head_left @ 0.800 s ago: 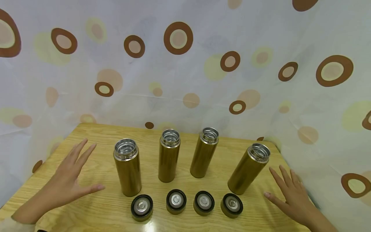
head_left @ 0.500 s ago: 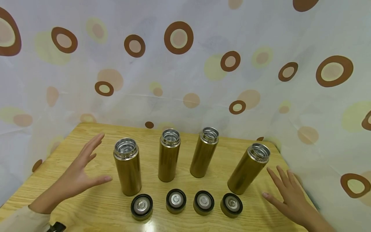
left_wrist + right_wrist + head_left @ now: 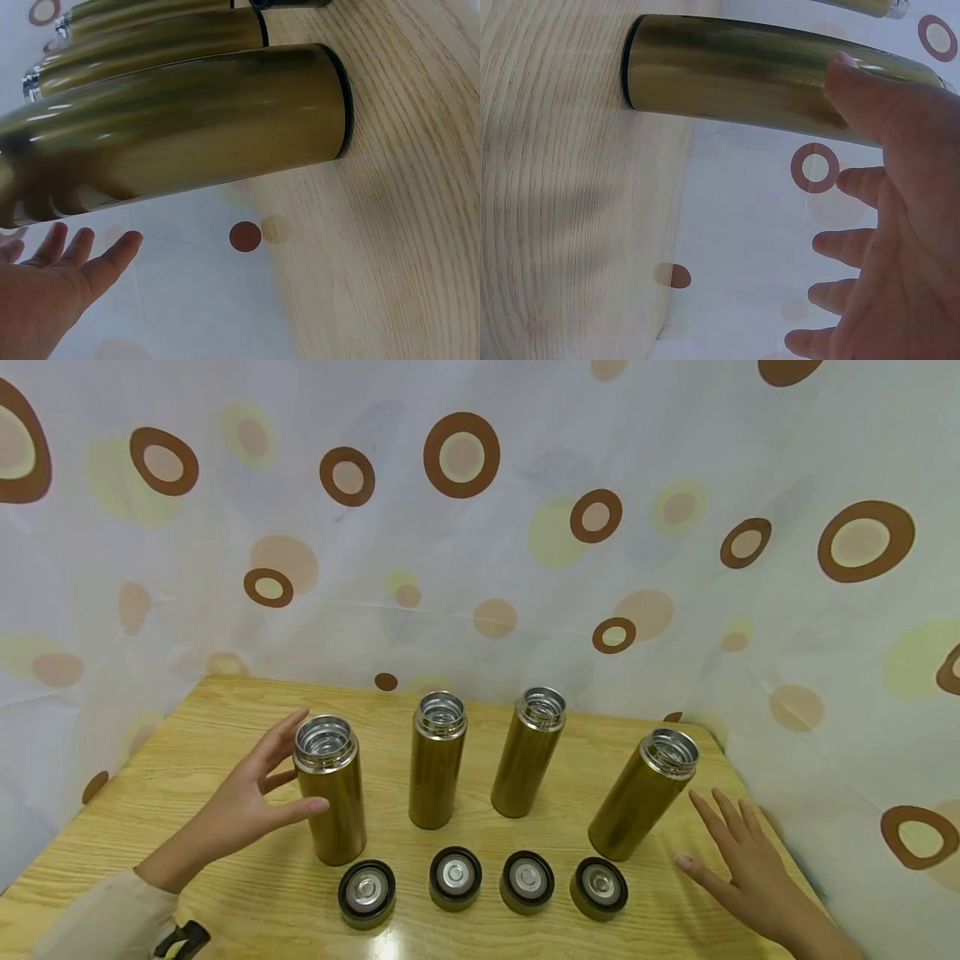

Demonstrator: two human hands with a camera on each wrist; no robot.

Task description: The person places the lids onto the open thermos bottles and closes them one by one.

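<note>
In the head view, my left hand (image 3: 247,806) is beside the leftmost gold thermos flask (image 3: 337,814), its thumb in front of the body and its fingers by the far side. The left wrist view shows a gap between those fingers (image 3: 112,262) and the flask (image 3: 187,131). Lidless, with steel mouths showing, two more flasks stand upright in the middle: one left of centre (image 3: 435,781), one right of centre (image 3: 527,768). My right hand (image 3: 757,877) hovers with spread fingers to the right of the rightmost flask (image 3: 637,802), apart from it and holding nothing.
A row of upturned screw lids, from the left lid (image 3: 367,895) to the right lid (image 3: 599,889), lies in front of the flasks on the wooden table (image 3: 247,902). Behind the table hangs a white cloth (image 3: 420,552) with brown rings.
My left hand has moved right, from open space at the left to beside the leftmost flask. My right hand has shifted only slightly left. Flasks and lids have stayed put.
</note>
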